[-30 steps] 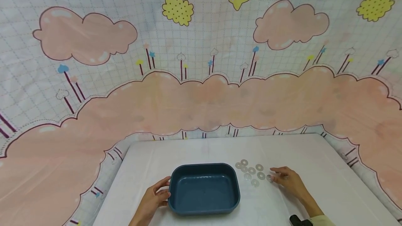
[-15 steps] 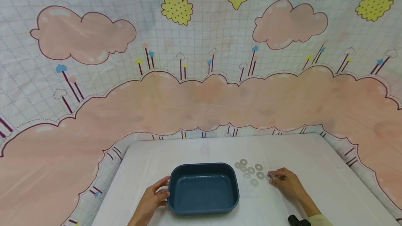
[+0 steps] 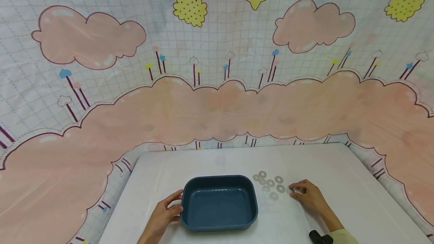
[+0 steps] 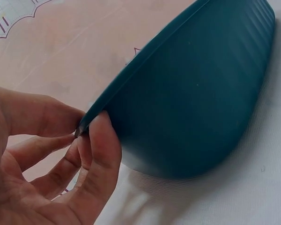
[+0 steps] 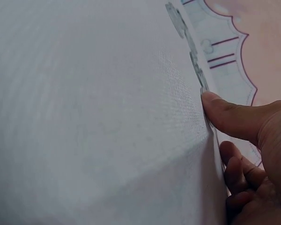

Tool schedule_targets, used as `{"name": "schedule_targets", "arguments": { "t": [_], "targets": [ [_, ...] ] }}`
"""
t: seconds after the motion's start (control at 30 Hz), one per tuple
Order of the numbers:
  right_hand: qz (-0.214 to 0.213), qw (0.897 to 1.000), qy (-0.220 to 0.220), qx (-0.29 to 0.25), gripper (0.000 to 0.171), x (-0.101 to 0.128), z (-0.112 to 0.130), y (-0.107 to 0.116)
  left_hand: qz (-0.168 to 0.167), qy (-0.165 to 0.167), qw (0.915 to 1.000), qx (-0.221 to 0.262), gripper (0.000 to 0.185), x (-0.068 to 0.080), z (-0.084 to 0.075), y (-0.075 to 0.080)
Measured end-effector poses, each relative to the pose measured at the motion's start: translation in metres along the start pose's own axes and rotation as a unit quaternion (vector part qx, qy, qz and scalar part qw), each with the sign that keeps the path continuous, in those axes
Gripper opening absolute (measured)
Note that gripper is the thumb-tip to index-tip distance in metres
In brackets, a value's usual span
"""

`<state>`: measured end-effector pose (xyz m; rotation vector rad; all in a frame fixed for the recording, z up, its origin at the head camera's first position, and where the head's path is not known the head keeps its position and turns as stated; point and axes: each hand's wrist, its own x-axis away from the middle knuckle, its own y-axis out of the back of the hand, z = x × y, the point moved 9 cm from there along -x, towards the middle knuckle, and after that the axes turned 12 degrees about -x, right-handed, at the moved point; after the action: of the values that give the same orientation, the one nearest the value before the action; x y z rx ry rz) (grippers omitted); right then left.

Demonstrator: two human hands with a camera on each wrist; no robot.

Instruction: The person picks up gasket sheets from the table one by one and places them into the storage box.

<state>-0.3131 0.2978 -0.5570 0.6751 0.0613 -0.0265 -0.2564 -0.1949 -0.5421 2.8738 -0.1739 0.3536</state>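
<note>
A dark blue plastic tub (image 3: 218,203) stands empty on the white table (image 3: 203,161). My left hand (image 3: 165,211) grips its left rim, thumb on the lip and fingers under it; the left wrist view shows the tub (image 4: 196,89) and this pinch by the left hand (image 4: 84,140) close up. Several clear flat washers (image 3: 270,183) lie right of the tub. My right hand (image 3: 306,195) rests on the table, its thumb and curled fingers closed round the rightmost washer (image 3: 290,190). In the right wrist view, one fingertip of the right hand (image 5: 215,110) presses the edge of the washers (image 5: 196,70).
A cloth with pink clouds, yellow stars and a grid pattern (image 3: 217,86) hangs behind and around the table. A black wrist strap (image 3: 318,238) shows at the bottom right. The table's far edge (image 3: 244,148) is near the cloth.
My right hand's fingers have drawn in from stretched out to curled round the rightmost washer. The left hand and the tub have stayed put.
</note>
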Motion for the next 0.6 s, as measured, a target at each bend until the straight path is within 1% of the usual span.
{"name": "schedule_targets", "arguments": {
  "t": [0.3,0.6],
  "targets": [
    [-0.012,1.0,0.006,-0.01,0.027,0.0036,0.006,0.0023,0.002,-0.005,1.0,0.006,0.066,0.0018,0.0005,0.0008],
    [-0.02,1.0,-0.001,-0.014,0.024,0.0028,0.0032,0.0044,-0.005,-0.006,0.9998,0.017,0.065,0.0014,0.0041,0.0013]
  ]
}}
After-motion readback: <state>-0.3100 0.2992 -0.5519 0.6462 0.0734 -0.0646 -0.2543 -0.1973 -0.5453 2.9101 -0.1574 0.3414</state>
